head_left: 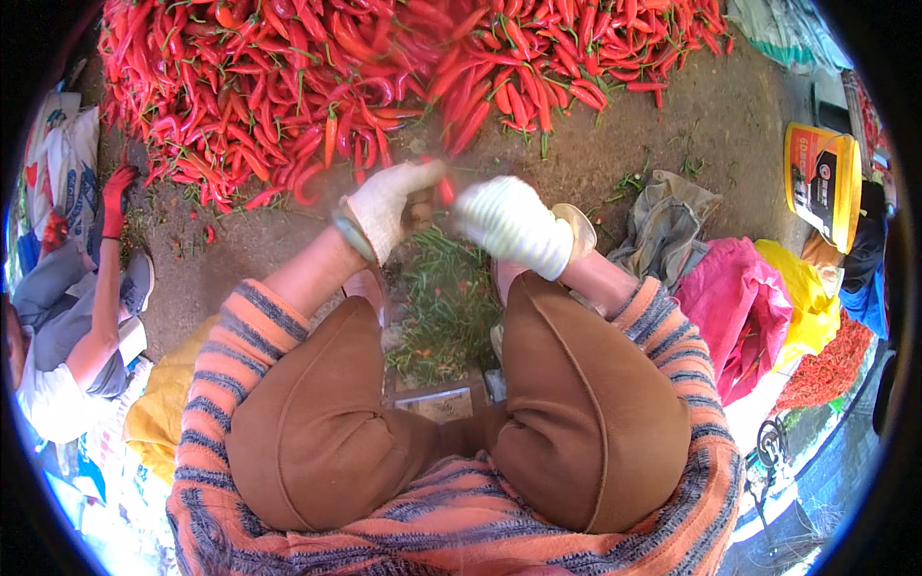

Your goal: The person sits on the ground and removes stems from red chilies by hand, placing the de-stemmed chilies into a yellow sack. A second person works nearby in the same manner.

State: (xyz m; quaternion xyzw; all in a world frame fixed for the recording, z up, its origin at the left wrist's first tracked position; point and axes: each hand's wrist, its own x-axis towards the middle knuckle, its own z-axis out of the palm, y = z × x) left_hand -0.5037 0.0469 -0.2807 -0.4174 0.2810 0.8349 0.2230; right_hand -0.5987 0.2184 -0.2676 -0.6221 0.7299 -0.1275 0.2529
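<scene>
A red chili pepper (446, 191), blurred, sits at the fingertips of my left hand (389, 205), which wears a white knit glove and pinches it. Close by on the other side is my right hand (513, 225) in a striped glove. Motion blurs its curled fingers, so whether they grip anything is unclear. A large heap of red chili peppers (288, 93) spreads over the ground just beyond both hands. Below them, between my shoes, lies a pile of green stems (443, 302) with small red bits in it.
To the left a person (79, 317) wearing red gloves sits beside the heap. At right are a grey cloth (663, 223), a pink sack (735, 309), a yellow sack (810, 302) and a yellow-rimmed bucket (821, 183). A mustard-coloured sack (166, 403) lies by my left side.
</scene>
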